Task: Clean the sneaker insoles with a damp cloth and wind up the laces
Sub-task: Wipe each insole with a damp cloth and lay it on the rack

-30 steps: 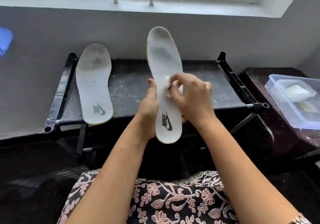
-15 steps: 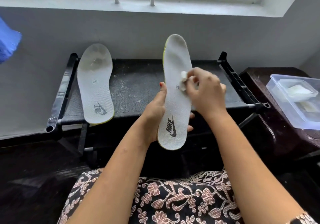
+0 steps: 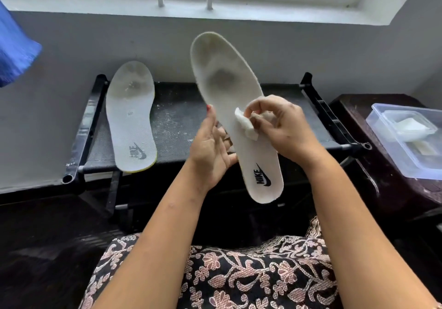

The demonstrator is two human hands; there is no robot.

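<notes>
Insole [image 3: 229, 88] in our grip stands with its long axis running up and away from us. The heel end with the printed logo is below the grip and the toe end well above it, leaning a little to the left. Our left hand [image 3: 210, 151] holds it at its left edge, thumb laid along the rim and fingers gone behind, about midway along its length. Our right hand [image 3: 282, 127] pinches a small folded white cloth [image 3: 245, 125] between thumb and fingertips and presses it to the top face, just right of the left thumb.

What the next stroke turns on, we judge, is the grey soiled patch [image 3: 221, 78] in the forefoot. It lies above the cloth, along the long axis, and the right hand is the nearer one to it (the left need only steady the thing). We would expect the wipe to travel toeward.

A second insole [image 3: 131, 117] lies flat on the black rack [image 3: 181, 117], well off to the left of the grip, also marked at the forefoot. A clear plastic box [image 3: 411, 163] sits far to the right. We see no laces.
</notes>
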